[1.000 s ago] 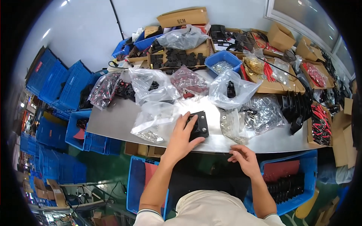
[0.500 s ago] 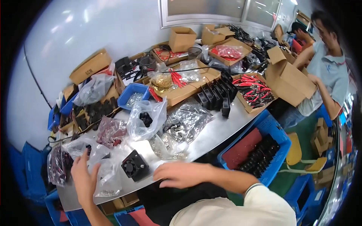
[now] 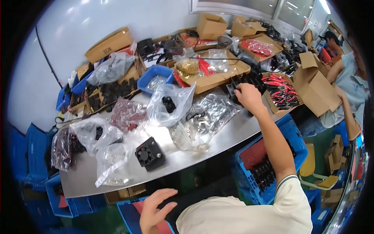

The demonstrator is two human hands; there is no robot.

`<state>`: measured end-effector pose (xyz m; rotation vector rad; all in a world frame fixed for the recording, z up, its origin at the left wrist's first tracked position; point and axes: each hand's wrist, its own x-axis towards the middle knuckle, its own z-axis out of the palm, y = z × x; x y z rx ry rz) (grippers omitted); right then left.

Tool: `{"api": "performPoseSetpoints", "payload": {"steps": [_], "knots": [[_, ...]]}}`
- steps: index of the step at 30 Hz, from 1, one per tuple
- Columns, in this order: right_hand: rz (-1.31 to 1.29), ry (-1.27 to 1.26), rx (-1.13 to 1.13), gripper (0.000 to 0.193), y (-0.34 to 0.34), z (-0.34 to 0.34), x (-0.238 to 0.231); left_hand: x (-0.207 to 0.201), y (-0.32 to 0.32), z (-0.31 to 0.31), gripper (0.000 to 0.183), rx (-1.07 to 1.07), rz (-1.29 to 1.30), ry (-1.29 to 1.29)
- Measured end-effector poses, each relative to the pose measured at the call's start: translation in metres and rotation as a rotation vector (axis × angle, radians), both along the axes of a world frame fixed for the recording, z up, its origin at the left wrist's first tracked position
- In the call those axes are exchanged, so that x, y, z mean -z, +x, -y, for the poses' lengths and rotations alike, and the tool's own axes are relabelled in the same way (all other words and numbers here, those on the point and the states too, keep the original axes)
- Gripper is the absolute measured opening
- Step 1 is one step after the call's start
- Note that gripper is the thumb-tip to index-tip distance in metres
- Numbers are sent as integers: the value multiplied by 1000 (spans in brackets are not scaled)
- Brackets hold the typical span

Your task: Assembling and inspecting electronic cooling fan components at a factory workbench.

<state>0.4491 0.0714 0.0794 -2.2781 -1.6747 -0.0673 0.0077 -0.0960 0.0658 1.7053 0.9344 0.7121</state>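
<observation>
Right hand (image 3: pixel 249 96) reaches black parts (image 3: pixel 254 78) between 1 clear bag (image 3: pixel 214 110) and 1 cable carton (image 3: pixel 289 109), grip unclear; left hand (image 3: pixel 156 208) empty, loose.

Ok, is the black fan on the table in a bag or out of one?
Out: the black fan sits uncovered on the metal table, no plastic over it.

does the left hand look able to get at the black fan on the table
Probably yes: the left hand looks empty, just off the near side of the table, and nothing seems to stand between it and the black fan.
</observation>
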Motion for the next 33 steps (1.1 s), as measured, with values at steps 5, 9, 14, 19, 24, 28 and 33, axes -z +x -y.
{"api": "performPoseSetpoints", "payload": {"steps": [5,9,14,19,24,28,33], "knots": [[-30,19,46,37,-12,11,-1,19,17,1,29,-105,44,9],[-15,117,-12,38,1,19,14,18,25,6,28,-153,72,17],[-40,148,-83,35,3,10,28,1,10,-1,29,-188,-65,198],[-109,93,-18,38,7,18,14,-84,-13,-71,27,-372,-377,642],[-250,466,-273,22,-63,25,-30,-96,-79,-185,19,-445,-830,711],[-721,394,-1071,33,-230,26,-80,-84,-103,-208,20,-298,-1185,537],[-512,-4,-1175,14,-393,-64,-48,-83,-96,-195,21,-371,-1392,413]]}}
